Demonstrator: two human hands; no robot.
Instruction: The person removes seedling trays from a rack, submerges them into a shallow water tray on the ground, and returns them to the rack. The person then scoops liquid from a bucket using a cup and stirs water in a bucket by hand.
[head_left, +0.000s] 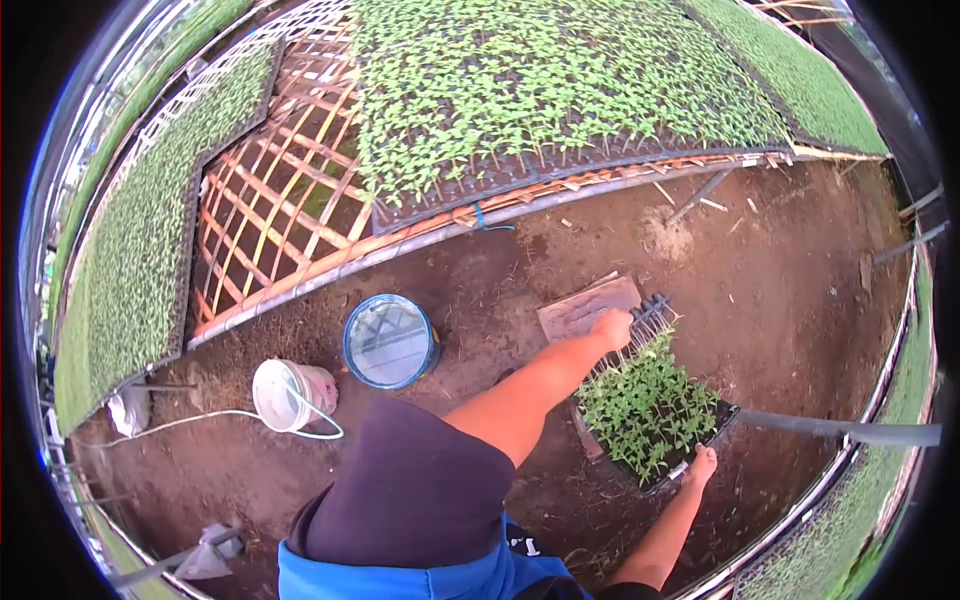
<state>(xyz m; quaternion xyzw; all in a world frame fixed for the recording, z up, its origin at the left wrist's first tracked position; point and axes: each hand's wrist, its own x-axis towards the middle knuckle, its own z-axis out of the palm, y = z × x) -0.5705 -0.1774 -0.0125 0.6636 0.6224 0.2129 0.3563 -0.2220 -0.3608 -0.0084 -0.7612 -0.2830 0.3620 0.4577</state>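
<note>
A black seedling tray [722, 412] with leafy green seedlings [645, 405] is on the ground to the right. At its far end, several pulled seedlings lie on their sides, pale stems showing and dark root plugs [655, 303] pointing away from me. My left hand [612, 328] is closed at these stems and plugs, its fingers partly hidden. The near right edge of the tray is gripped by my right hand [703, 463]. A flat brown cardboard piece [588, 306] lies beside my left hand, partly under the tray.
A blue-rimmed drum [390, 342] holding reflective liquid and a white bucket [294, 396] with a pale hose [318, 422] stand to the left. Ahead is a raised bamboo lattice bench [285, 190] bearing seedling trays [560, 80]. A grey pole [840, 428] reaches in from the right.
</note>
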